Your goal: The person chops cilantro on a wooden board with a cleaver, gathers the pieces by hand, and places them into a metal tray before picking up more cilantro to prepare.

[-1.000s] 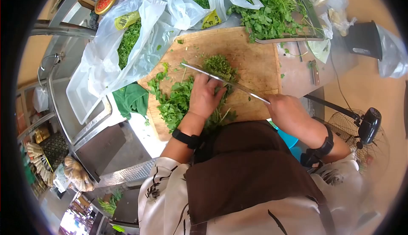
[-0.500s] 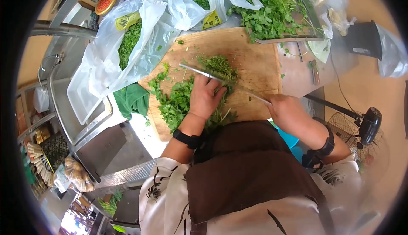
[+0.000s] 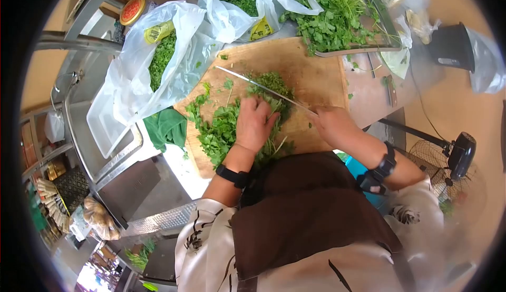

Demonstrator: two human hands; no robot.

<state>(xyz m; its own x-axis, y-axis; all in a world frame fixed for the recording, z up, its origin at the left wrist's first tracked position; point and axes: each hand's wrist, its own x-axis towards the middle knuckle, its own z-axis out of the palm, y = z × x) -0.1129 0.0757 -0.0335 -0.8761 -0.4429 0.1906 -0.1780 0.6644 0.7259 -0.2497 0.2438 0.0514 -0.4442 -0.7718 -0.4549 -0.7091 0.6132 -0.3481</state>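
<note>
On a wooden cutting board (image 3: 311, 128), my left hand (image 3: 254, 125) presses down on a bunch of leafy green herbs (image 3: 219, 133), its fingers curled over the stems. My right hand (image 3: 337, 127) grips the handle end of a knife (image 3: 258, 84), whose long blade points up and left, just beyond my left fingertips. Chopped herbs (image 3: 271, 82) lie in a pile at the far side of the blade, partly behind it. A few loose leaves (image 3: 201, 99) are scattered at the board's left part.
Plastic bags of chopped greens (image 3: 162, 62) stand behind and left of the board. A metal tray (image 3: 363, 51) heaped with whole herbs is at the back right. A green cloth (image 3: 166, 127) lies left, beside a sink (image 3: 79, 133). Another knife (image 3: 391, 90) and a fan (image 3: 458, 155) are right.
My right hand has moved left and slightly up with the knife, whose blade is now higher and farther left. My left hand stays on the herbs, its fingers more curled.
</note>
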